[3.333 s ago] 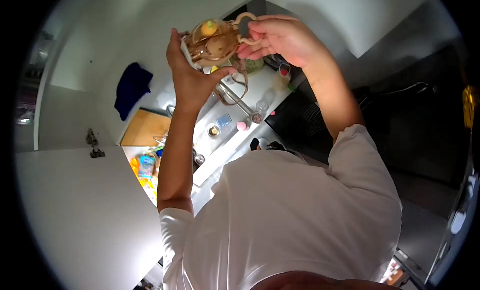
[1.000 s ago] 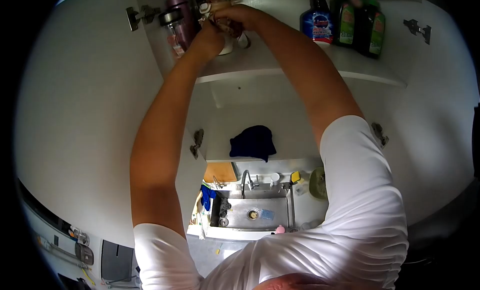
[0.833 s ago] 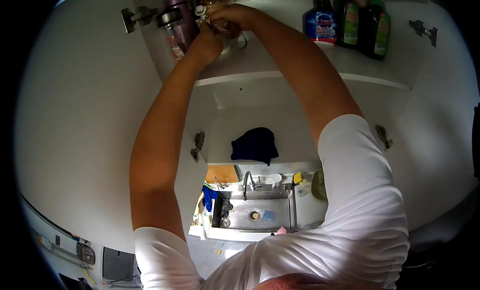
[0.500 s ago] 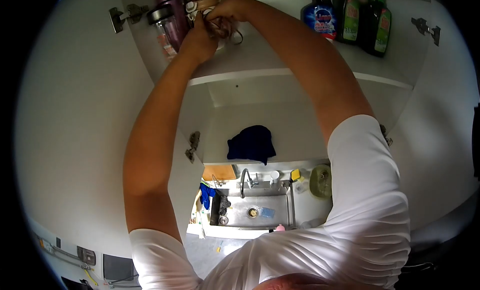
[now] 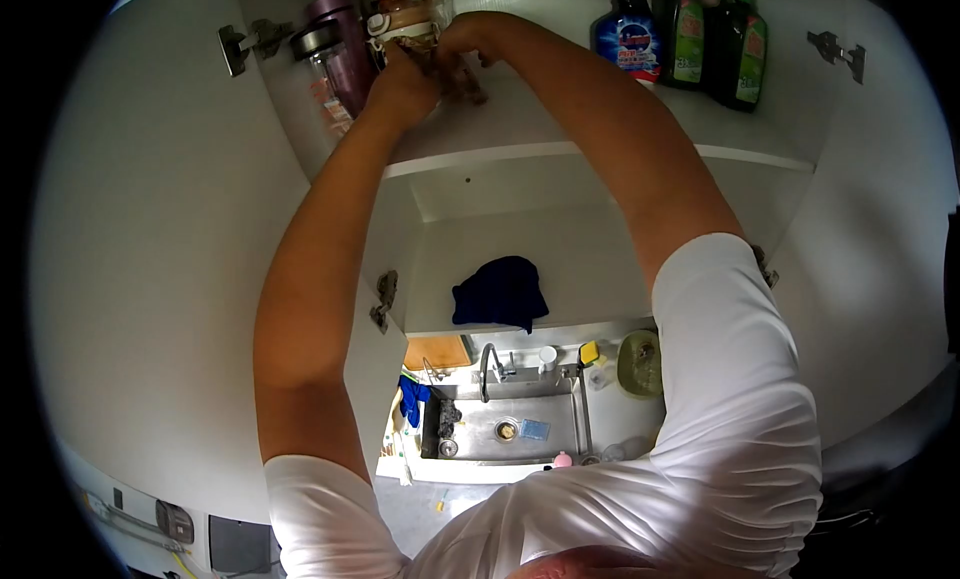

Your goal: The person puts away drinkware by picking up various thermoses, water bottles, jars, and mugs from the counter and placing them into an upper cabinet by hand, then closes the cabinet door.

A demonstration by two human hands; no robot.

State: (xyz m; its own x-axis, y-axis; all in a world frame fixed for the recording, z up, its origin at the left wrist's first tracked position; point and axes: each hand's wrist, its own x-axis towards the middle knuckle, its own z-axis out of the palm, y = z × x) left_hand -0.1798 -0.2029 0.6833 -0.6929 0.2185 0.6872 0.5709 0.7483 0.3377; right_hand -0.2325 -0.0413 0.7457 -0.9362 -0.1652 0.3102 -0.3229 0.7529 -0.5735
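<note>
Both my hands reach onto the upper cupboard shelf (image 5: pixel 560 119). My left hand (image 5: pixel 405 91) is closed against the lower front of a brown-lidded cup (image 5: pixel 405 21) with a white clasp. My right hand (image 5: pixel 468 41) is bent at the cup's right side, its fingers curled on a brownish strap (image 5: pixel 466 81) that is smeared by motion. My hands partly hide the cup's body. Just left of it stand a purple thermos bottle (image 5: pixel 340 49) and a clear bottle with a dark lid (image 5: pixel 322 69), which leans a little.
On the shelf's right are a blue spray bottle (image 5: pixel 627 39) and two green-labelled dark bottles (image 5: pixel 687 44). A dark blue cloth (image 5: pixel 500 291) lies on the lower shelf. Open doors (image 5: pixel 160 259) flank me. Below are a steel sink (image 5: pixel 550 399), a tap (image 5: pixel 486 364) and a green basin (image 5: pixel 637 364).
My right hand has moved down and slightly right, uncovering more of the cup's lid. The strap has shifted and blurred. My left hand stays at the cup. The whole view has tilted slightly.
</note>
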